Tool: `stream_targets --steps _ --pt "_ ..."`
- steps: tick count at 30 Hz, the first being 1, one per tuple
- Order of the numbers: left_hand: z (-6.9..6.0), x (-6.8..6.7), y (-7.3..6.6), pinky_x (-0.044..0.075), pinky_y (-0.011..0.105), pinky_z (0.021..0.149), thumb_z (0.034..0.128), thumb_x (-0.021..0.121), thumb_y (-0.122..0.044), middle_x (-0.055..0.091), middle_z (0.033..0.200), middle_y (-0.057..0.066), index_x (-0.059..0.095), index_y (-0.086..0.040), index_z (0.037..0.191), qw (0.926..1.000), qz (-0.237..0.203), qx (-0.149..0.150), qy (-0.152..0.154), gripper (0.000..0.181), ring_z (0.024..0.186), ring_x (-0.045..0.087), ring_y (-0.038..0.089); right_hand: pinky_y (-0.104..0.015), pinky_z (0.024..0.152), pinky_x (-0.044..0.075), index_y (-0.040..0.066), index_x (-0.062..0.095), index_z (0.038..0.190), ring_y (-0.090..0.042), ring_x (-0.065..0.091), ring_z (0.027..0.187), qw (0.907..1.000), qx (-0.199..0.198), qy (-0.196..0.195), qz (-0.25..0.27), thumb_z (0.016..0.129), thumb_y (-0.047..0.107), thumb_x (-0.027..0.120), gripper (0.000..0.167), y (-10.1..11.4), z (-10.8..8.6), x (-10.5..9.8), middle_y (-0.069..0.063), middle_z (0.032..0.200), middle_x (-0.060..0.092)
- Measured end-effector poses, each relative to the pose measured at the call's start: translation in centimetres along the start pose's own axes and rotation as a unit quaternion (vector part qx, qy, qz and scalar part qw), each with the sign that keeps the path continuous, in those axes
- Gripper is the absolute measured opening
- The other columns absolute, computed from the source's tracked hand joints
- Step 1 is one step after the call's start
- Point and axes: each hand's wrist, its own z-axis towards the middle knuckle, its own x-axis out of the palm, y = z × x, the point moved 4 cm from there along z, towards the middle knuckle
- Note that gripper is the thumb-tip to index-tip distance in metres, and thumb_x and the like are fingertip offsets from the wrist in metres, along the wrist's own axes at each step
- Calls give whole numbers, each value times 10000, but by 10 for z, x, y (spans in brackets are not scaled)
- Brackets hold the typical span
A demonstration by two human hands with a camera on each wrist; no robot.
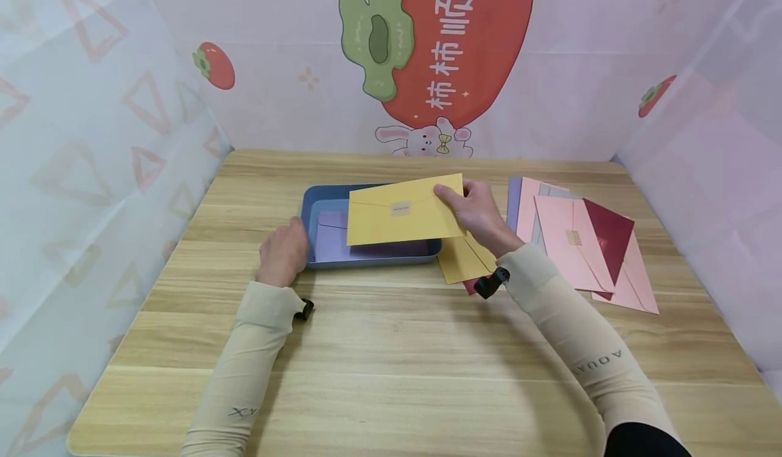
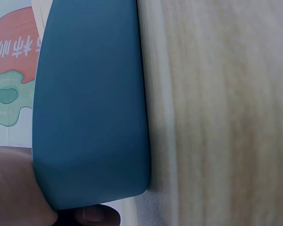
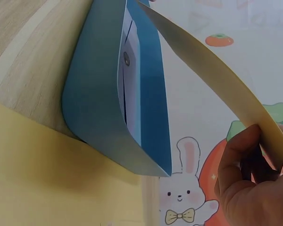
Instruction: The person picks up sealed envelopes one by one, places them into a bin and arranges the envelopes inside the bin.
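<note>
Envelope of yellow paper (image 1: 379, 226), pinched in right hand (image 1: 481, 211), over blue rectangular tray (image 1: 366, 263), left hand (image 1: 284, 252), fingers curled around its end

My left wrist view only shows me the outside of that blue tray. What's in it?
Observer: A purple envelope lies inside the blue tray.
Operator: Ooh! Is anything happening above it?
Observer: Yes, the right hand pinches a yellow envelope over it.
Operator: Are there more colours anywhere?
Observer: Yes, right of the tray, a dark red envelope lies partly under a pink envelope.
</note>
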Motion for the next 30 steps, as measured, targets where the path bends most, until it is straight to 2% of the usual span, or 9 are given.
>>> stream_targets --steps 11,23,30 --pt "0 0 0 569 620 842 1090 311 -54 650 1158 365 465 73 1256 10000 -9 -23 8 260 1051 684 493 -270 647 587 78 707 1229 -162 752 759 9997 46 204 -129 1054 408 651 378 6 0 16 -102 1029 773" --pt "1 1 0 574 590 829 1102 317 -80 653 1139 337 461 75 1304 9999 4 -83 71 293 1011 686 444 -297 675 611 133 695 1261 -220 771 807 9983 124 535 -211 1058 403 645 342 9 1 33 -107 1096 780" --pt "0 0 0 571 621 849 1092 310 -79 653 1165 363 465 81 1297 10000 -32 -26 9 303 1063 686 496 -297 670 620 108 697 1256 -201 776 782 9986 62 525 -81 1061 360 650 322 10 4 43 -122 1079 780"
